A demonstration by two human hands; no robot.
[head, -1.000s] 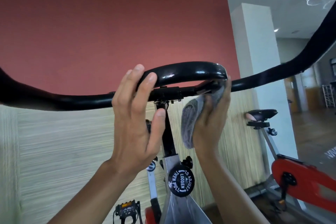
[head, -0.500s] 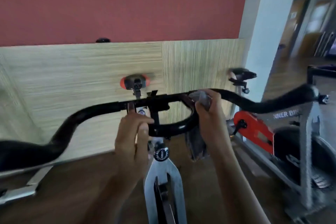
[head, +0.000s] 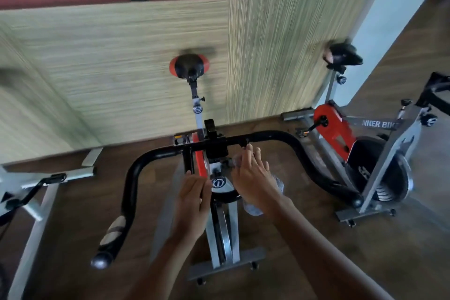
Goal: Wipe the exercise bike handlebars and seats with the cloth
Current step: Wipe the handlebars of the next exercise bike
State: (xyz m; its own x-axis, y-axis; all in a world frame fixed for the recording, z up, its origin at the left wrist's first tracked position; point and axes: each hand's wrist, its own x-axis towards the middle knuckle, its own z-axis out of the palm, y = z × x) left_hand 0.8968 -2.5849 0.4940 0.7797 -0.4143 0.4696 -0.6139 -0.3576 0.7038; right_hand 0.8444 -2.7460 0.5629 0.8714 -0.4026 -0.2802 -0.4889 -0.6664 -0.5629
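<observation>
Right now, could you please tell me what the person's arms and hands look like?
The left forearm and right forearm are bare, with no sleeves in view. The left hand and right hand are ungloved, and no watch or wristband shows. Motion blur hides finer detail.

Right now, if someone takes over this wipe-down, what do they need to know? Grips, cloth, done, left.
Left-hand grip: on the left side of the handlebar centre loop; too blurred to tell whether it clasps the bar.
Right-hand grip: fingers straight, lying on the cloth and pressing it to the loop's right side, fingertips at the crossbar.
Done: wiping is at the handlebar centre; which stretches are already wiped does not show.
Left: probably the outer bar ends, then this bike's seat and the neighbour bike's seat. Neither hand is near either seat.
</observation>
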